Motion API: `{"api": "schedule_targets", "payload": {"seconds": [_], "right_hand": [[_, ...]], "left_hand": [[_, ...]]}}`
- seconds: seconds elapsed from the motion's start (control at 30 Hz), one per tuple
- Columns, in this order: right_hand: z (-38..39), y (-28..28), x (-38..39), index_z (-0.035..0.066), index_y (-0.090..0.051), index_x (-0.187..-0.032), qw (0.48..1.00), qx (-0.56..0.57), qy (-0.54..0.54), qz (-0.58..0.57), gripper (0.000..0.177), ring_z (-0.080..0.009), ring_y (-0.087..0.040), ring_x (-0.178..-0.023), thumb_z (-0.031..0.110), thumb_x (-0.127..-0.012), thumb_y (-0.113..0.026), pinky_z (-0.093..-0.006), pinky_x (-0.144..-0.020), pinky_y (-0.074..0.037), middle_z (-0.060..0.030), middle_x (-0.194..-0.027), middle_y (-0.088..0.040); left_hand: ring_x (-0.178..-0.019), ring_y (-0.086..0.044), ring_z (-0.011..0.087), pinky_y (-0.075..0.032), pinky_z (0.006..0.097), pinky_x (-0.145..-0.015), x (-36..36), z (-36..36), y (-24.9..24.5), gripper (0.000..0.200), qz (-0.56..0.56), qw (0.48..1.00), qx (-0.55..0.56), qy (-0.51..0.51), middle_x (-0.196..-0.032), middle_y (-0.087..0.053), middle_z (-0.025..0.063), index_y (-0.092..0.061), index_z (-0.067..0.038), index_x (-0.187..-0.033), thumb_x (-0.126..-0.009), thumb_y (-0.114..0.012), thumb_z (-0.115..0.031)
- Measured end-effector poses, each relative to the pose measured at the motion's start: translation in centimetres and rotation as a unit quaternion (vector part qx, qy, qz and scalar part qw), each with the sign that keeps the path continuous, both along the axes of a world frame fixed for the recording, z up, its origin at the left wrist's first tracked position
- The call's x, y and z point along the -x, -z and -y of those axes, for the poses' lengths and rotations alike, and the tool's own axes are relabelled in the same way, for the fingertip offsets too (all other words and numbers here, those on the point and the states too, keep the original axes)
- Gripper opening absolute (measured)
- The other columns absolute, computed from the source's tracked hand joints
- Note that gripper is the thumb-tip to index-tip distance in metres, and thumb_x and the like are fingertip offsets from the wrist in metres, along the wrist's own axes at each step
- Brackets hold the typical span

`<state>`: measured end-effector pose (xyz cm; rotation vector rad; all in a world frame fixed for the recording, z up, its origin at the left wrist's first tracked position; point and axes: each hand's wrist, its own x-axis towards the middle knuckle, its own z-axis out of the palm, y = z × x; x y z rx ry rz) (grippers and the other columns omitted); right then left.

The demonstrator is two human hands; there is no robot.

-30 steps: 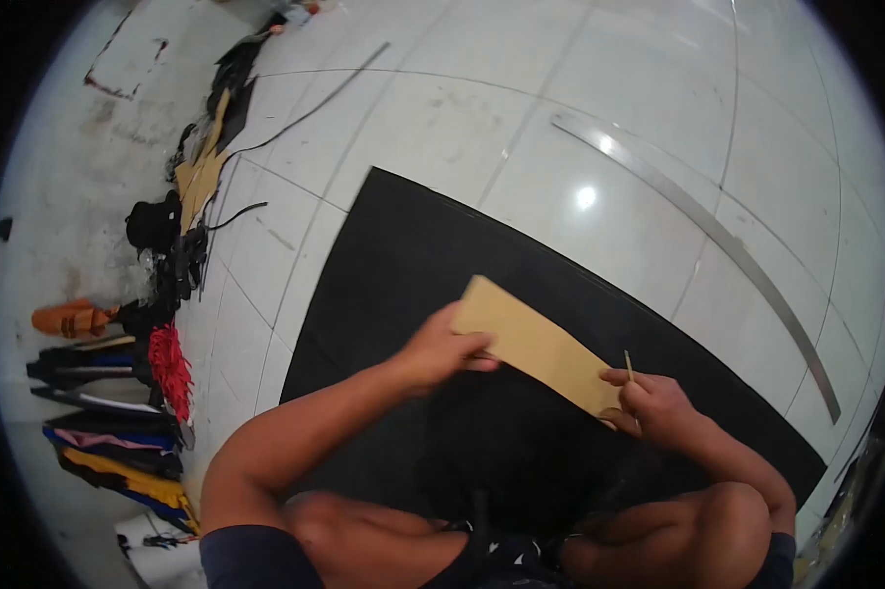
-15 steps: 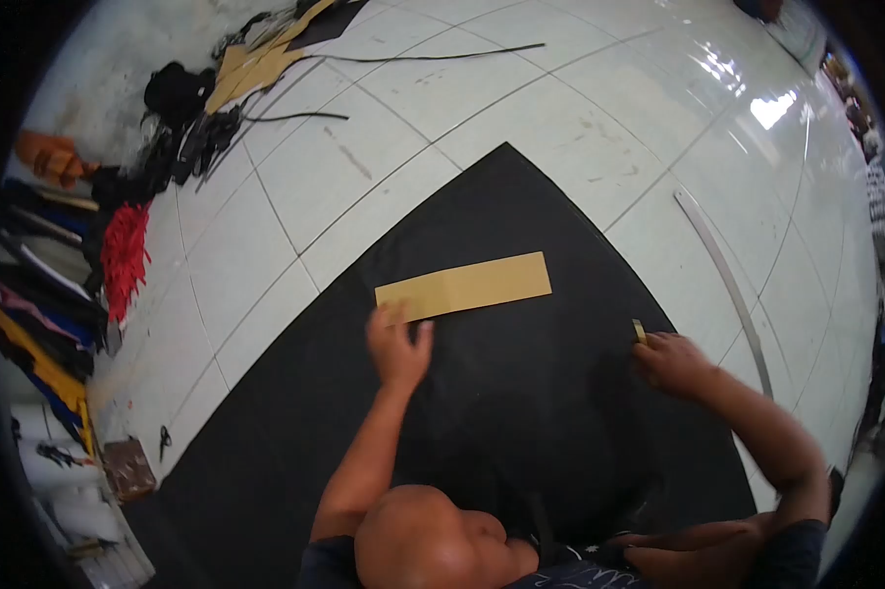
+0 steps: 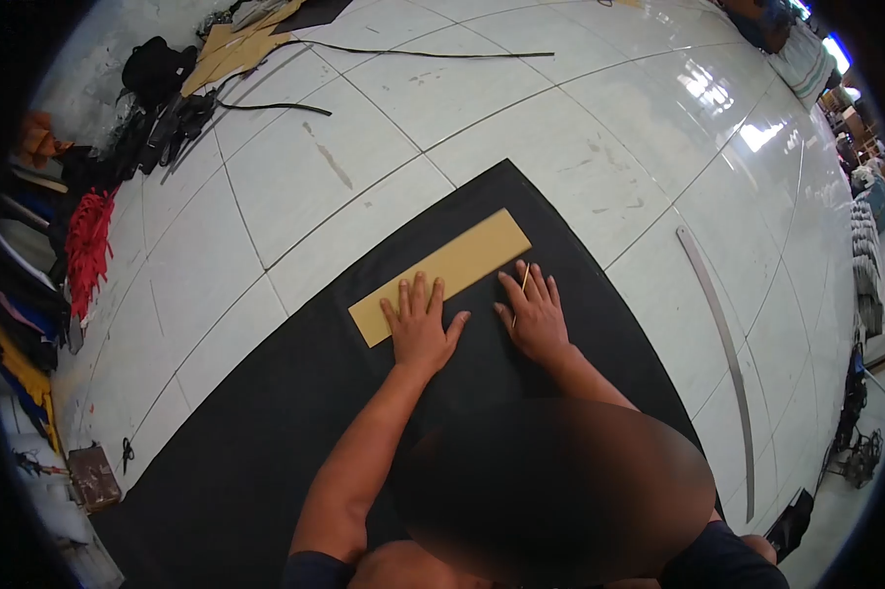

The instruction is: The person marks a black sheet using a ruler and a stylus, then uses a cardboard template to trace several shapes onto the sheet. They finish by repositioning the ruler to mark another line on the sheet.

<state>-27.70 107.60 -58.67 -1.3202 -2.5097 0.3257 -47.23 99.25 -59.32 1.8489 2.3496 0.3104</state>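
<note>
A tan rectangular strip (image 3: pixel 472 251) lies slanted on a large black sheet (image 3: pixel 295 393) on the floor, close to the sheet's pointed far corner. My left hand (image 3: pixel 420 329) rests with spread fingers on the strip's left part. Just below the strip's right end is my right hand (image 3: pixel 538 314), its fingers closed around a thin yellowish tool (image 3: pixel 525 276) that pokes up between them. What kind of tool it is cannot be made out.
To the right on the tiles lies a long metal ruler (image 3: pixel 722 344). Small black scissors (image 3: pixel 127 454) and a brown block (image 3: pixel 95 478) are at lower left. Red strips (image 3: pixel 90 240) and piled cloth line the left edge.
My right hand has come in from the right to the strip with the thin tool. The strip has tilted, its right end higher, and my left hand now lies flatter on it.
</note>
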Motion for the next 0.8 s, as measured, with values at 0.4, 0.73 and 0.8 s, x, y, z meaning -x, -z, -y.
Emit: {"api": "schedule_targets", "payload": {"seconds": [0.4,0.73,0.8], "right_hand": [[-14.9,1.5,7.2,0.009,-0.054,-0.134,0.999,-0.015,0.027,-0.033,0.046,-0.0362,-0.040,-0.142,0.036,-0.097,-0.059,-0.0573,-0.116,-0.028,-0.0170,-0.146,-0.051],[-14.3,2.4,7.1,0.008,-0.061,-0.123,0.988,-0.079,0.111,-0.077,0.034,-0.0311,-0.046,-0.138,0.029,-0.096,-0.060,-0.0558,-0.114,-0.028,-0.0114,-0.140,-0.058],[-14.4,2.2,7.3,0.008,-0.061,-0.124,0.988,-0.069,0.115,-0.076,0.034,-0.0310,-0.046,-0.139,0.029,-0.096,-0.060,-0.0559,-0.115,-0.027,-0.0117,-0.142,-0.057]], "left_hand": [[-0.152,-0.021,0.0367,-0.007,0.0617,-0.121,2.5,-8.9,0.7,0.069,0.007,0.999,-0.013,-0.031,-0.163,-0.030,0.0147,-0.040,-0.016,-0.154,-0.098,-0.050,-0.055],[-0.147,-0.029,0.0421,-0.015,0.0589,-0.121,2.2,-8.7,0.4,0.059,0.000,0.999,-0.048,-0.025,-0.157,-0.037,0.0192,-0.049,-0.012,-0.147,-0.096,-0.059,-0.039],[-0.145,-0.031,0.0432,-0.017,0.0593,-0.120,2.2,-8.9,0.2,0.058,0.010,0.998,-0.048,-0.025,-0.155,-0.039,0.0192,-0.050,-0.012,-0.147,-0.096,-0.059,-0.039]]}}
